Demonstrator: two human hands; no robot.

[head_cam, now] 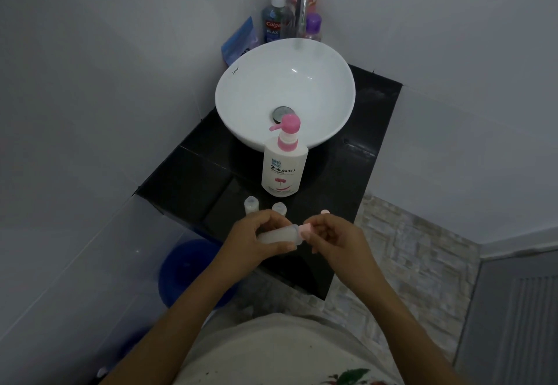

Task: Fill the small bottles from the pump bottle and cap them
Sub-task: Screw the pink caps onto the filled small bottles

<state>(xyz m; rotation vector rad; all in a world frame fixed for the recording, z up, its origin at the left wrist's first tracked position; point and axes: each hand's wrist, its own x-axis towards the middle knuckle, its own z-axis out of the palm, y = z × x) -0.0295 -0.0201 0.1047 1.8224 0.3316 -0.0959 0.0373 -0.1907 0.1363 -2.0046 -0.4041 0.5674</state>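
Note:
A white pump bottle (pixel 284 170) with a pink pump head stands on the black counter (pixel 196 179), in front of the basin. My left hand (pixel 256 239) holds a small translucent bottle (pixel 279 235) lying sideways, its neck pointing right. My right hand (pixel 335 238) pinches a pale pink cap (pixel 305 230) at that neck. Two more small bottles (pixel 251 205) (pixel 279 208) stand open behind my left hand. A small pink cap (pixel 325 211) lies on the counter beyond my right hand.
A white bowl basin (pixel 241 88) with a chrome tap (pixel 303 1) sits at the back of the counter. Mouthwash (pixel 274 19), a purple-capped bottle (pixel 313 26) and a blue pouch (pixel 240 41) stand behind it. A blue bucket (pixel 187 266) is on the floor at the left.

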